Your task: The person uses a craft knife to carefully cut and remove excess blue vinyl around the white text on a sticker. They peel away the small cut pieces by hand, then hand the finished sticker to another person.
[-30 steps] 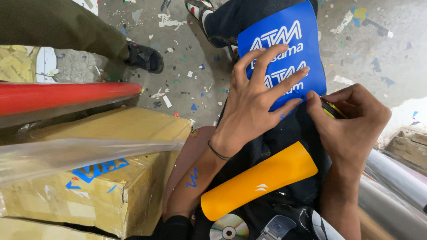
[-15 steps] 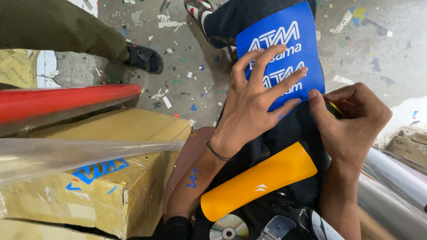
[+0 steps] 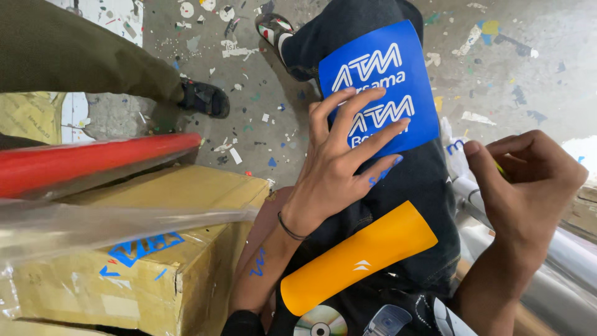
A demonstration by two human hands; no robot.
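A yellowish cardboard box (image 3: pixel 149 255) is sitting at the left, blue scraps sticking to its side. Just above the box, a red roll (image 3: pixel 87 163) is lying across, and a clear plastic sheet (image 3: pixel 106 227) is draping over its top. Beyond the box, another person's black sandal (image 3: pixel 204 98) is standing on the littered concrete floor (image 3: pixel 261 118). Well right of the box, shiny metal tubes (image 3: pixel 559 267) are slanting past.
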